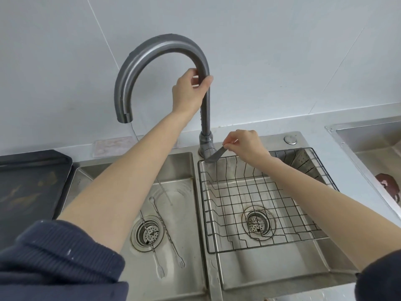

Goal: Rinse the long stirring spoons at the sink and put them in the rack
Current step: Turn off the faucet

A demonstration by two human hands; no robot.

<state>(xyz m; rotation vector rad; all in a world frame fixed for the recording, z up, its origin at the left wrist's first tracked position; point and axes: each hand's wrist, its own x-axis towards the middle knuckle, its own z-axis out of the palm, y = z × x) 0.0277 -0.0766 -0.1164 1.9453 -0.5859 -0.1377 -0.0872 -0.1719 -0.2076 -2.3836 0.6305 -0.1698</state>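
Overhead, left hand (192,88) grips faucet neck (205,105); right hand (245,146) pinches lever (217,154).

Left hand (191,88) curled, right hand (245,144) pinching

Navy ribbed sleeves (65,257) pushed up, pale flecks, forearms bare

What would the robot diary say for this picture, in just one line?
left hand: grips faucet neck | right hand: pinches faucet lever | stirring spoons: lying in left basin | rack: holds no spoons | water: none visible
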